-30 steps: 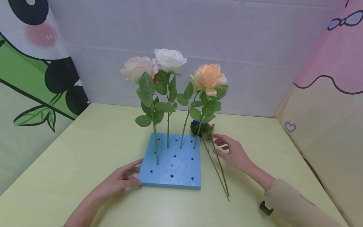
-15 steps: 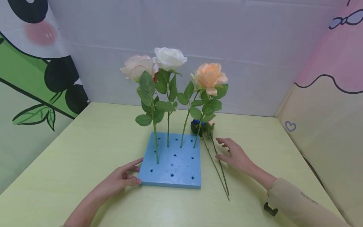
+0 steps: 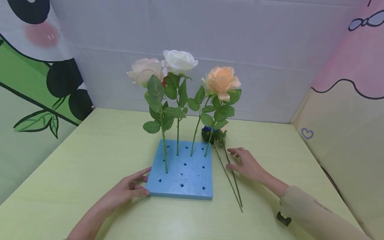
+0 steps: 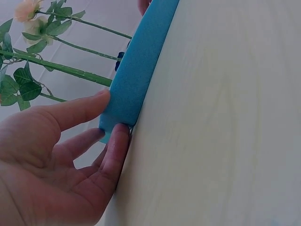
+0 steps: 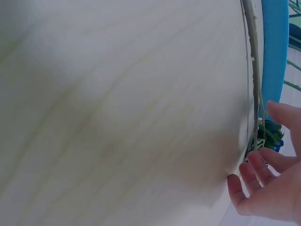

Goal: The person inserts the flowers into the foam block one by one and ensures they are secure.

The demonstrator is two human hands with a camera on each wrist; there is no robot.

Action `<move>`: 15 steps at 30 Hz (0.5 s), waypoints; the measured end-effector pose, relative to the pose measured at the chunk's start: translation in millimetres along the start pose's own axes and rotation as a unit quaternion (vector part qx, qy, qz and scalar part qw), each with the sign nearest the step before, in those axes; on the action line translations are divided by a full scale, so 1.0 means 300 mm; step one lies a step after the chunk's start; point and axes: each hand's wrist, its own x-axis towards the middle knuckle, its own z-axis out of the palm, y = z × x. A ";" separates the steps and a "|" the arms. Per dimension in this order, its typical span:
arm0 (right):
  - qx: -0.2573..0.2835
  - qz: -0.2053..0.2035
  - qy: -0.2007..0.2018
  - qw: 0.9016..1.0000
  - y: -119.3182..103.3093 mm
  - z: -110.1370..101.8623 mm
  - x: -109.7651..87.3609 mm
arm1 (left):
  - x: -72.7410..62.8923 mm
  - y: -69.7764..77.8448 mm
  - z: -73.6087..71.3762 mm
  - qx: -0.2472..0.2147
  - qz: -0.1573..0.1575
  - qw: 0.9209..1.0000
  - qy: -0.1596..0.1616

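In the head view, a light blue block with holes (image 3: 192, 180) lies on the table, with several artificial roses upright in it: a pale pink rose (image 3: 147, 71), a white rose (image 3: 180, 62) and an orange rose (image 3: 223, 81) among them. My left hand (image 3: 121, 193) touches the block's near left corner with thumb and fingers, without wrapping round it; the left wrist view shows the fingertips against its edge. Right of the block lie loose flower stems (image 3: 235, 190). Over them my right hand (image 3: 247, 165) has parted fingers, its thumb and fingertips near the stems, not gripping them.
Heads of the lying flowers, one a dark blue bloom (image 3: 209, 129), sit behind the block's right side. A pale cloth wall (image 3: 264, 66) closes off the back of the table (image 3: 90, 150). Printed panels stand left and right.
My right hand draws slightly back from the stems' upper part and shifts a little nearer the front, then back toward the stems. My left hand and the block stay put.
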 end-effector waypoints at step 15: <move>-0.014 0.008 -0.032 0.999 0.011 0.012 0.025 | -0.006 0.002 0.002 -0.004 0.012 1.000 -0.001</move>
